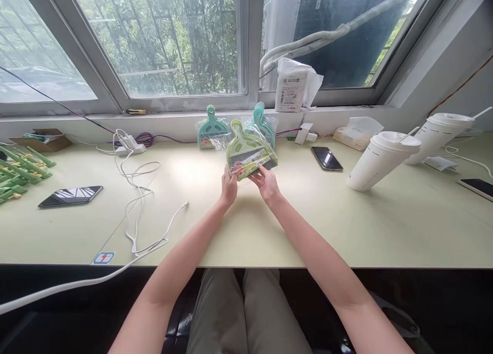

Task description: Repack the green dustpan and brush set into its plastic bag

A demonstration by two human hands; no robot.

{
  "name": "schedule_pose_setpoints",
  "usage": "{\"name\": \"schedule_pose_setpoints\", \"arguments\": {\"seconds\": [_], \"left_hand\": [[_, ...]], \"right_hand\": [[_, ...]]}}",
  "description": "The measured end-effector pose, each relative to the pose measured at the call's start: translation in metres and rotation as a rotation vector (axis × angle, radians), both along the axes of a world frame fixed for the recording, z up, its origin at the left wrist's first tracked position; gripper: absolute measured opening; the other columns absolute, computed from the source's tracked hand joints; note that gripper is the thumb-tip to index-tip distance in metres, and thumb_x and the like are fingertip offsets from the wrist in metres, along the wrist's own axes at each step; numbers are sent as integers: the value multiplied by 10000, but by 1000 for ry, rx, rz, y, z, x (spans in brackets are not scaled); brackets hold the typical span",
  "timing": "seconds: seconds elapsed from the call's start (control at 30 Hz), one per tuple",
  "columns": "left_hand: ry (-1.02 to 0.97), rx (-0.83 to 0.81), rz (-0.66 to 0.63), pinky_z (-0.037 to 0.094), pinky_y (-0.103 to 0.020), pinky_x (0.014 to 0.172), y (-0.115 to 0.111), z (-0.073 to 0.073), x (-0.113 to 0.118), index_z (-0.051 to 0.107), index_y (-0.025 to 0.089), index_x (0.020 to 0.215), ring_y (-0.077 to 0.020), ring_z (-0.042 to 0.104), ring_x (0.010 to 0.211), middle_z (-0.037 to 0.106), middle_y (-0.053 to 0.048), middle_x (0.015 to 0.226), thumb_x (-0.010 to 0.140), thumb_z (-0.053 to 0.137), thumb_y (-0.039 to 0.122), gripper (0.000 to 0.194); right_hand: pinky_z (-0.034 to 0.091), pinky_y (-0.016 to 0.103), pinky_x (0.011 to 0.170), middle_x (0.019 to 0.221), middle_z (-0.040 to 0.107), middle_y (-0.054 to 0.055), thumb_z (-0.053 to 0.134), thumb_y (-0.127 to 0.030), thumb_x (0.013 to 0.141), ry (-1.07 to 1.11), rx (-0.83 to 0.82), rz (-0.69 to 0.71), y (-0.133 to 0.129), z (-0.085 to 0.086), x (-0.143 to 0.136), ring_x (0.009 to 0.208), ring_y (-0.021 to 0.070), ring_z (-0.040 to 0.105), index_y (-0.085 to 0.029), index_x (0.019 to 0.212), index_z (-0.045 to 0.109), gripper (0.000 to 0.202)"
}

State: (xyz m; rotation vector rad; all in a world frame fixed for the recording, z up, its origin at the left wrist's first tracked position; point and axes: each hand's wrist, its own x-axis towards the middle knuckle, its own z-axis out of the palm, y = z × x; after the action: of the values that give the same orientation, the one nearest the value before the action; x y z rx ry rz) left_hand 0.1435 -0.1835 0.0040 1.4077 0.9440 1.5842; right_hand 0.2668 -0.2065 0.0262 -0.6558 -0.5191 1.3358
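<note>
A green mini dustpan and brush set (248,148) in clear plastic wrap is held up over the table, tilted, with its handle pointing up and away. My left hand (229,187) grips its lower left corner, and my right hand (265,183) pinches the lower right edge by the printed label. Behind it, a teal dustpan set (211,129) in clear wrap leans upright against the wall below the window. More teal dustpan sets (262,119) stand stacked to the right of that one, partly hidden by the green set.
A phone (327,158), two white cups with straws (381,161) and a tissue pack (356,133) are on the right. Leftward lie a white cable (140,210), a power strip (131,148), a dark phone (71,196) and green pieces (23,172). A white package (296,87) stands on the sill.
</note>
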Motion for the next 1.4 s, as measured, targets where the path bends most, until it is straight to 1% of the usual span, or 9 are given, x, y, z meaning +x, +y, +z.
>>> {"name": "schedule_pose_setpoints", "arguments": {"seconds": [0.23,0.37,0.5,0.6,0.77,0.93,1.07,1.2,1.4], "left_hand": [[198,74,-91,433,-403,979,-4,0,4,434,215,1307,-256,518,1205,568,-109,1298,841,539,513,563],[305,-57,-358,451,-423,945,-8,1,4,392,237,1363,-268,512,1204,513,-128,1358,785,618,505,676],[323,-173,-662,404,-442,990,-8,18,-13,548,210,1241,-290,505,1217,527,-135,1349,765,631,526,577],[90,-169,-577,379,-438,1016,-3,33,-26,557,233,1237,-285,480,1256,556,-96,1329,821,514,587,548],[-161,-73,-336,397,-377,1023,-6,40,-19,416,278,1350,-248,483,1254,540,-54,1342,758,661,457,665],[-208,-135,-413,409,-400,1029,-13,33,-7,400,262,1348,-251,488,1250,551,-68,1323,807,613,472,619],[-193,-207,-473,461,-422,975,-7,35,-14,445,231,1312,-266,542,1186,597,-83,1257,819,593,472,568],[-118,-213,-447,523,-402,870,-2,39,-25,431,268,1326,-259,595,1095,609,-55,1237,762,657,366,616],[-14,-193,-421,540,-384,804,-4,37,-29,442,289,1300,-262,594,1077,595,-60,1250,748,671,421,612]], "right_hand": [[565,397,895,946,707,30,702,-190,723,-52,104,-81,6,0,11,877,178,694,-183,921,587,229],[553,374,915,972,707,49,674,-197,741,-44,99,-190,7,-1,14,906,175,690,-180,956,581,234],[558,363,903,968,707,44,670,-212,749,-64,117,-196,5,2,15,913,171,687,-189,958,578,229],[566,373,886,956,705,37,697,-227,734,-121,132,-116,1,4,10,930,179,683,-193,943,581,241],[567,375,877,959,696,39,707,-257,728,-172,109,-155,-8,1,-6,970,185,669,-186,949,584,262],[560,359,888,1077,680,45,666,-258,761,-128,125,-173,-8,-1,-6,1004,174,657,-213,1053,573,310],[552,348,906,1099,676,32,656,-237,770,-78,131,-127,-4,-2,-2,994,158,660,-229,1064,563,309],[542,336,922,1055,683,15,663,-220,761,-80,103,-67,-3,-2,-2,973,145,666,-232,1034,569,289],[541,330,921,1033,682,6,670,-215,747,-84,116,-35,-2,-4,0,945,140,674,-228,1021,572,290]]}}
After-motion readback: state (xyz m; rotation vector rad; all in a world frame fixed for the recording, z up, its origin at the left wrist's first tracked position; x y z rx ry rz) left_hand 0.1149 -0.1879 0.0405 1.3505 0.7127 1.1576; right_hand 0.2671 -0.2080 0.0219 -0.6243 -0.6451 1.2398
